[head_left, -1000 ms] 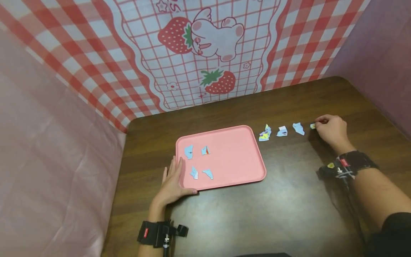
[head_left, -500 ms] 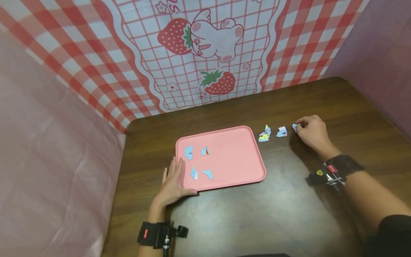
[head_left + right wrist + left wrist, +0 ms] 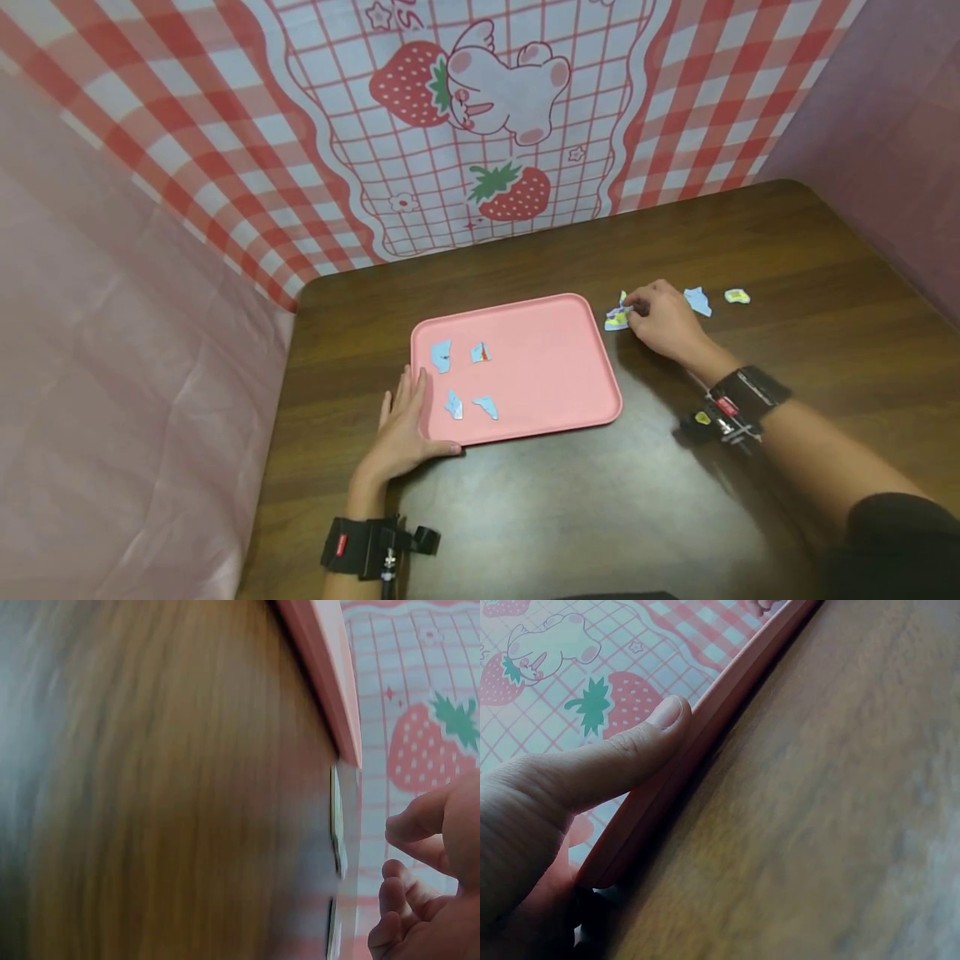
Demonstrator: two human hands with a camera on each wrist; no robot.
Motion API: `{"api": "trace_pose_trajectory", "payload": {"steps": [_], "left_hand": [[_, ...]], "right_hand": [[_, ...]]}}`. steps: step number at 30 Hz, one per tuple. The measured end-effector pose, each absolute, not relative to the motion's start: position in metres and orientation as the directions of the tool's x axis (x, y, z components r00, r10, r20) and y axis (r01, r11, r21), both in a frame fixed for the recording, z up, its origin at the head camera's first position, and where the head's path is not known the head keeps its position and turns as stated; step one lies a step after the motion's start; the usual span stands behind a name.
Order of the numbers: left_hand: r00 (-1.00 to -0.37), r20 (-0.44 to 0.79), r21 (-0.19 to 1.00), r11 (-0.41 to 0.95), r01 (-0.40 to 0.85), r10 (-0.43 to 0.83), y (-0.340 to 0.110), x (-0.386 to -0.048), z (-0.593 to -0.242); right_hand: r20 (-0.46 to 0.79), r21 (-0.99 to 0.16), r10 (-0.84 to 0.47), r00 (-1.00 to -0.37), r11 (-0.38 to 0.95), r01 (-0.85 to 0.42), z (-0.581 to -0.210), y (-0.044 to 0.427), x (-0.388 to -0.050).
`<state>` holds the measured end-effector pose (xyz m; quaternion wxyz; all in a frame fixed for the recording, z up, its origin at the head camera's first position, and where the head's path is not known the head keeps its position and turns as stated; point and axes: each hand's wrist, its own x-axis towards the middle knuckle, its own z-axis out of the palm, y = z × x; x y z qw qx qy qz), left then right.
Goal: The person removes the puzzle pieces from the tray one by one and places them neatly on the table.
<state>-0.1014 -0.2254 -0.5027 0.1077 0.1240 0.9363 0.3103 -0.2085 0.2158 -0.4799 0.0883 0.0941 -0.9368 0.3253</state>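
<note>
The left hand (image 3: 401, 433) spans the near-left corner of a pink tray (image 3: 551, 362), fingers straight over its left rim. In the left wrist view the thumb of the left hand (image 3: 592, 772) lies along the tray's rim (image 3: 697, 739). Four light-blue paper scraps, one of them (image 3: 441, 356) at the tray's upper left, lie apart in its left half. Right of the tray, the right hand (image 3: 671, 325) hovers by a yellow-and-blue scrap pile (image 3: 618, 318). Nothing shows between the bent fingers of the right hand (image 3: 427, 870) in the right wrist view.
A light-blue scrap (image 3: 697, 301) and a small yellow one (image 3: 737, 296) lie to the right of the right hand on the brown table (image 3: 540, 508). Behind the table hangs a red-checked strawberry cloth (image 3: 517, 192); pink cloth (image 3: 135, 375) hangs at the left.
The right hand has travelled left along the row, from the small yellow scrap past the light-blue one to the pile. Those two scraps now show uncovered. Left hand and tray stay in place.
</note>
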Motion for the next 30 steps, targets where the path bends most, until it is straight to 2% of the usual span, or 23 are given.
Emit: {"api": "trace_pose_trajectory", "payload": {"steps": [11, 21, 30], "left_hand": [[-0.947, -0.124, 0.616, 0.771, 0.160, 0.296, -0.224, -0.101, -0.501], [-0.946, -0.139, 0.604, 0.782, 0.155, 0.294, -0.225, -0.102, -0.502], [-0.944, -0.149, 0.607, 0.781, 0.147, 0.294, -0.225, -0.102, -0.501]], "right_hand": [[0.129, -0.623, -0.202, -0.971, 0.745, -0.238, -0.475, 0.175, -0.207], [0.162, -0.570, -0.331, -0.930, 0.738, -0.362, -0.471, 0.137, -0.206], [0.116, -0.540, -0.430, -0.895, 0.729, -0.420, -0.469, 0.099, -0.208]]}}
